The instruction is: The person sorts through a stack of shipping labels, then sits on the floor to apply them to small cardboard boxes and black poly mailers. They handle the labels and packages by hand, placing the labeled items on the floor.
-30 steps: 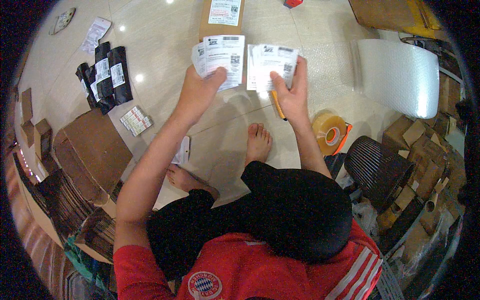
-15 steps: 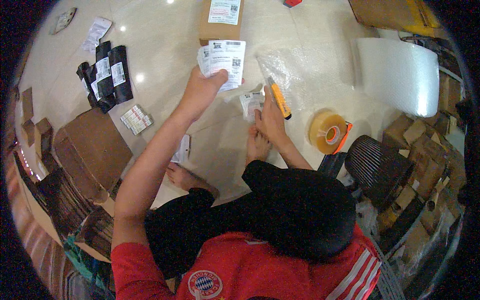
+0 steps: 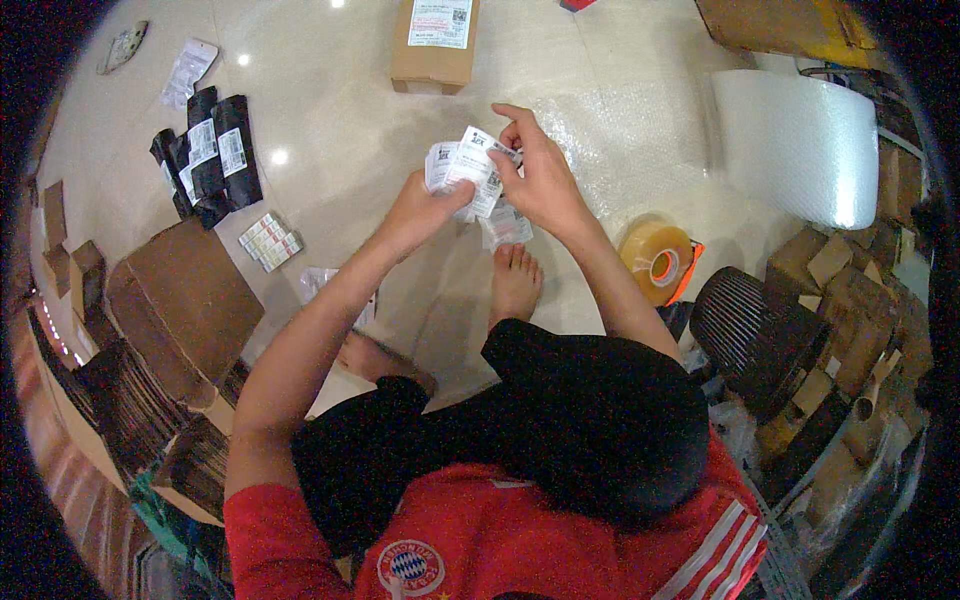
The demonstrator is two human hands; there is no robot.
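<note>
My left hand point(image 3: 425, 208) grips a fanned stack of white shipping labels point(image 3: 452, 165), its thumb pressed on their lower part. At the upper right edge of the front label point(image 3: 478, 168), my right hand point(image 3: 545, 180) pinches with thumb and fingers, its index finger raised. More printed slips point(image 3: 507, 228) lie on the floor under my hands, just ahead of my bare foot point(image 3: 515, 285). A cardboard box point(image 3: 432, 68) with a label on top stands beyond the hands. The yellow utility knife is out of sight.
Black wrapped parcels point(image 3: 235, 150) and small boxes point(image 3: 270, 242) lie left, near a brown carton point(image 3: 185, 300). To the right are a bubble wrap roll point(image 3: 795, 150), a tape roll point(image 3: 650, 260), a dark ribbed bin point(image 3: 745, 325) and piled cardboard point(image 3: 850, 330).
My left hand has drawn the labels nearer. My right hand has risen from the floor slips to the front label. The yellow utility knife beside it has dropped from view.
</note>
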